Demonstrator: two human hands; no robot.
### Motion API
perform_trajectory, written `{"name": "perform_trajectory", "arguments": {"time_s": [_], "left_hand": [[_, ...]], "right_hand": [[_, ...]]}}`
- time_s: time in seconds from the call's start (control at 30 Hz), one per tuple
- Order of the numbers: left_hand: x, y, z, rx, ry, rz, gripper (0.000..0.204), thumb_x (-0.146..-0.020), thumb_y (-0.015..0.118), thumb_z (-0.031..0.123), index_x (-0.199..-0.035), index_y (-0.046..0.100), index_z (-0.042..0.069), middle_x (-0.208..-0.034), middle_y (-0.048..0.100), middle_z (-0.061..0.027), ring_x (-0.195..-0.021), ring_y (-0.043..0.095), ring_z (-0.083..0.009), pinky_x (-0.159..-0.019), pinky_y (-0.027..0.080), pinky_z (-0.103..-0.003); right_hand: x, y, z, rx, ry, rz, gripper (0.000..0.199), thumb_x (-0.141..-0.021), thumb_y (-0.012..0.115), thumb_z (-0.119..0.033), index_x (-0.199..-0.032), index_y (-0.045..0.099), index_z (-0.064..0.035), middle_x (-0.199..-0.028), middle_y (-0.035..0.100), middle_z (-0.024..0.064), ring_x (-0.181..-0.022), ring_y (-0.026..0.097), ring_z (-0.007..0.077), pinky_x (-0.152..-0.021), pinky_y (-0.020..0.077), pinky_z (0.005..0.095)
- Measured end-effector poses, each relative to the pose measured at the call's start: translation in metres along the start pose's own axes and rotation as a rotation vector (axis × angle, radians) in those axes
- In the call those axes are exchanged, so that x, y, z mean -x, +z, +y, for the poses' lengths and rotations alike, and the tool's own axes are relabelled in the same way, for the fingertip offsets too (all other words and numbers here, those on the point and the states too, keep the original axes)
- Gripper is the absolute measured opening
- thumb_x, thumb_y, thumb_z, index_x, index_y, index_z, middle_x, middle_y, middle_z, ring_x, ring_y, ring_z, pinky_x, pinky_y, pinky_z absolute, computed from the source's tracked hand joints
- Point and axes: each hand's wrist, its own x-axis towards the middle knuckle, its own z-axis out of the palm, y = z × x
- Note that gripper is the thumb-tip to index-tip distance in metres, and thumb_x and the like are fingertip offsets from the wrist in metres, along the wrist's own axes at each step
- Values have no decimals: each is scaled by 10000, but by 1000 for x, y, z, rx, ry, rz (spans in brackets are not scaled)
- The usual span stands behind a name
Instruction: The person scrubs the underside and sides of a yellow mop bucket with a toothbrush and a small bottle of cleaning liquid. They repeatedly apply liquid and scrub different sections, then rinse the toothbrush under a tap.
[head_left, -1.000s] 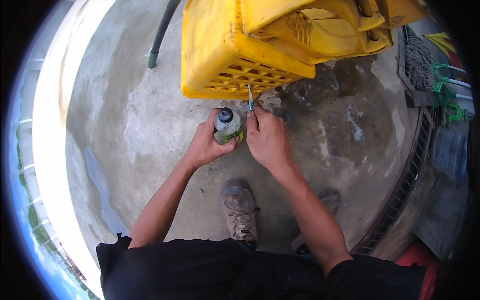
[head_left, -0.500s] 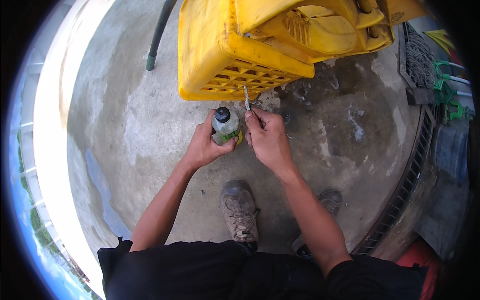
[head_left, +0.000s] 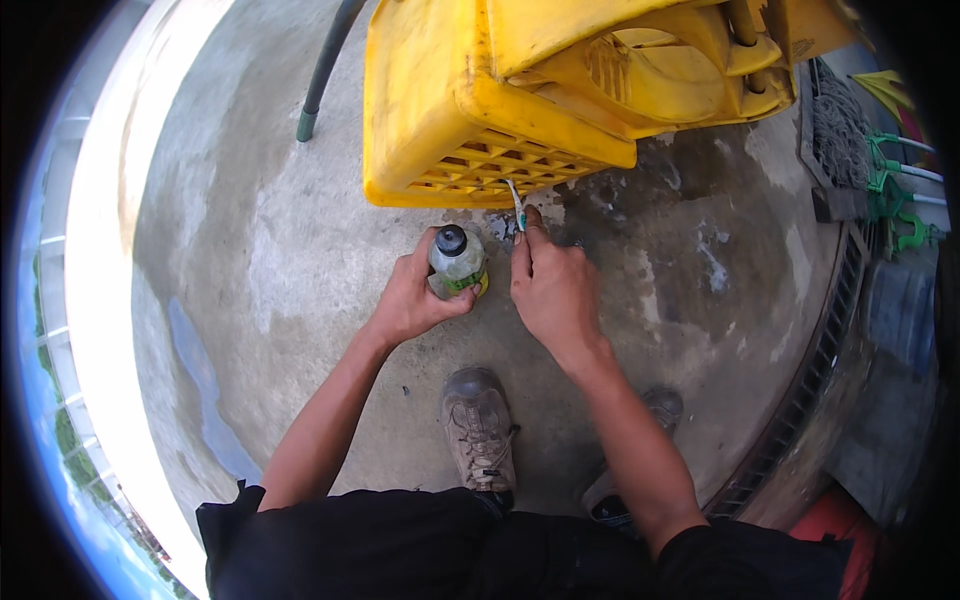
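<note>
In my left hand is a small clear plastic bottle, black-capped and with a green and yellow label. Its cap points up and the fingers wrap round its side. My right hand pinches a slim white and teal tool, shaped like a toothbrush. The tool's white end is at the slotted lower face of a large yellow plastic mop wringer; whether it touches the slots I cannot tell. Both hands are just below the wringer, a little apart.
Wet, stained concrete spreads right of the hands. A dark pole with a green tip stands at upper left. A grey mop head and green mop clamps are at right, beside a drain grate. My shoe is below the hands.
My right hand has shifted right and turned, and the tool now leans the other way. The bottle has moved slightly right and down in view. The yellow wringer appears slightly lower and farther right.
</note>
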Motion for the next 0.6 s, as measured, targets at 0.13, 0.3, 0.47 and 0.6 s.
{"name": "perform_trajectory", "arguments": {"time_s": [0.13,0.3,0.47,0.6], "left_hand": [[0,0,6,19,-55,-8,581,-833,887,189,-1344,646,52,-1189,802,-129,-1107,776,-238,-1030,601,-404],[2,0,5,-6,-35,-9,592,-823,894,201,-1338,643,52,-1177,802,-139,-1105,784,-257,-1016,604,-413],[2,0,3,-24,-22,-16,642,-822,902,231,-1366,609,56,-1177,799,-169,-1115,788,-327,-1000,608,-438],[3,-1,2,-35,-20,-33,715,-828,915,272,-1416,561,72,-1182,797,-214,-1146,785,-446,-984,613,-488]], "right_hand": [[6,-1,-22,97,11,-19,373,-1141,625,-196,-1421,728,28,-664,657,196,-526,639,247,-586,538,451],[-10,-12,2,-360,130,-196,335,-1113,598,-232,-1316,722,4,-823,759,295,-800,790,474,-744,619,570],[-2,-13,-22,164,85,-119,321,-1113,621,-212,-1299,747,18,-766,694,228,-696,697,363,-655,554,513],[-5,-8,-18,-668,212,-178,364,-1161,604,-239,-1358,739,35,-656,642,47,-519,603,155,-521,492,367]]}}
